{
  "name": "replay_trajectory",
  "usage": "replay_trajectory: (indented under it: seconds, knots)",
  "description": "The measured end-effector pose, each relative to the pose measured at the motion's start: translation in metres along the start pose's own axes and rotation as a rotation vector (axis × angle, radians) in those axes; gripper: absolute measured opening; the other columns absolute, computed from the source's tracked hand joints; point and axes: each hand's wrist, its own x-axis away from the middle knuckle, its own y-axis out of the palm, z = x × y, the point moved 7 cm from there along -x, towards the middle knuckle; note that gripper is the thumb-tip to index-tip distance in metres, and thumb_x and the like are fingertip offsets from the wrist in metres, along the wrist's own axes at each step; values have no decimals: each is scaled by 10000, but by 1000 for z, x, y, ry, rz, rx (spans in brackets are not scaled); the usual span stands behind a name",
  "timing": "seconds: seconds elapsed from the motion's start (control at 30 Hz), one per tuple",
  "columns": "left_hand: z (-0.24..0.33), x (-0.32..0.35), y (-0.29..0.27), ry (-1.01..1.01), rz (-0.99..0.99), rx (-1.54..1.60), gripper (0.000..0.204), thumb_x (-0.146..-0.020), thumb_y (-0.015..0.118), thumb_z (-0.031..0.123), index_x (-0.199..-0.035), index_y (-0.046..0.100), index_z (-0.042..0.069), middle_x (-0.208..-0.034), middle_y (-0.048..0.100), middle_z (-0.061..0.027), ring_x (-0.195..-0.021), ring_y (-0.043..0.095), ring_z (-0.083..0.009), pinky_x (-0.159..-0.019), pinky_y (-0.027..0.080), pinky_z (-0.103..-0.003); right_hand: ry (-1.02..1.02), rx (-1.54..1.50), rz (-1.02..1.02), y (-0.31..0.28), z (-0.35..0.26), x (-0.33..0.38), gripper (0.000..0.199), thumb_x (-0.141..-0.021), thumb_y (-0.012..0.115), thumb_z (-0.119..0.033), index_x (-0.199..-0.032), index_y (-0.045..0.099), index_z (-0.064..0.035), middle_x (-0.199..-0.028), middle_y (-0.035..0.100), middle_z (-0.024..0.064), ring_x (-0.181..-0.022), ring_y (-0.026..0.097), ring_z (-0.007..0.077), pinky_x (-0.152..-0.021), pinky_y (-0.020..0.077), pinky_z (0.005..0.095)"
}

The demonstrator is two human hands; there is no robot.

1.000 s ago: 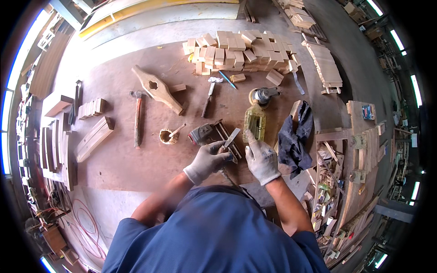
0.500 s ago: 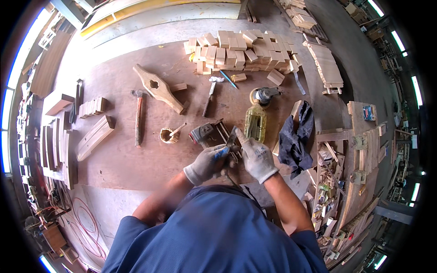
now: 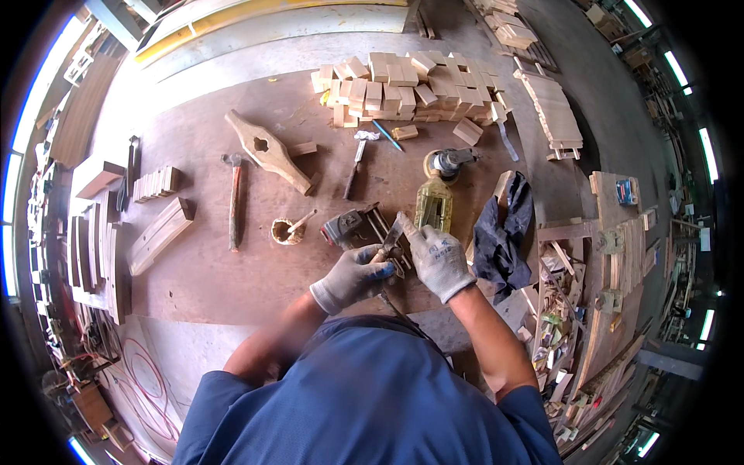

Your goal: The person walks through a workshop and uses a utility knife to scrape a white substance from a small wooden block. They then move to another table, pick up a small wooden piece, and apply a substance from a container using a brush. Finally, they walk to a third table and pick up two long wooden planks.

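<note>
Both my hands wear pale work gloves and meet over the near middle of the workbench (image 3: 194, 271). My left hand (image 3: 353, 280), with blue marks on its glove, is closed round the handle of what looks like a chisel (image 3: 393, 235), its flat metal blade tilted up and away. At the blade's far end my right hand (image 3: 439, 260) is bent inward, index finger against the tip; its thumb is hidden. Just beyond lies a grey-and-red power tool (image 3: 345, 228), resembling a nail gun, partly covered by my hands. Touching or close beside my right hand is a clear bottle of yellowish liquid (image 3: 434, 203).
Wooden blocks (image 3: 403, 93) are stacked at the back. A hammer (image 3: 235, 203), a shaped wooden piece (image 3: 267, 151), a round pot with a stick (image 3: 288, 230), another chisel (image 3: 356, 164) and a sander (image 3: 448, 160) lie around. Dark cloth (image 3: 504, 236) sits right; wood pieces (image 3: 161, 234) left.
My left hand has shifted slightly and turned, showing more of the chisel's handle. The right hand has moved a little with its finger still at the blade's tip.
</note>
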Motion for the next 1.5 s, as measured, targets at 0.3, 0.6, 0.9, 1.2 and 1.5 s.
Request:
replay_trajectory:
  seconds: [0.3, 0.6, 0.9, 1.2, 1.5]
  knots:
    - [-5, -1, -1, -25, -14, 80, 226, -957, 717, 274, -1030, 615, 85, -769, 573, 13, -559, 492, -62, -485, 388, -221, -7, 92, -30, -3, 6, -3, 678, -863, 587, -79, -1525, 448, -116, -832, 619, 108, -739, 646, 295, -700, 542, 421]
    - [-10, 0, -1, -43, -96, 134, 307, -971, 694, 198, -1220, 623, 35, -895, 660, -21, -679, 567, -78, -569, 434, -205, 19, 69, 94, -8, 21, -8, 675, -872, 590, -93, -1529, 446, -148, -815, 604, 101, -740, 637, 274, -684, 536, 419]
    - [-1, 1, 4, -22, -102, 174, 358, -965, 699, 199, -1258, 606, 16, -966, 667, -41, -814, 634, -110, -614, 462, -219, 34, 96, 173, -8, 31, 4, 660, -855, 589, -84, -1504, 471, -87, -797, 597, 102, -671, 623, 283, -604, 524, 424]
    - [-7, -3, 0, -38, -31, 189, 381, -957, 708, 251, -1261, 604, 47, -817, 632, -32, -570, 537, -84, -477, 420, -224, -105, 29, 80, -10, 12, 13, 707, -866, 534, -55, -1555, 398, -129, -829, 577, 79, -738, 615, 261, -661, 511, 415]
    - [-9, -4, -2, -26, -80, 152, 444, -955, 709, 257, -1317, 587, 30, -832, 638, -27, -578, 546, -79, -489, 437, -222, -265, -27, 57, -7, -13, 20, 661, -872, 538, -49, -1523, 442, -112, -822, 573, 78, -718, 602, 266, -668, 515, 420]
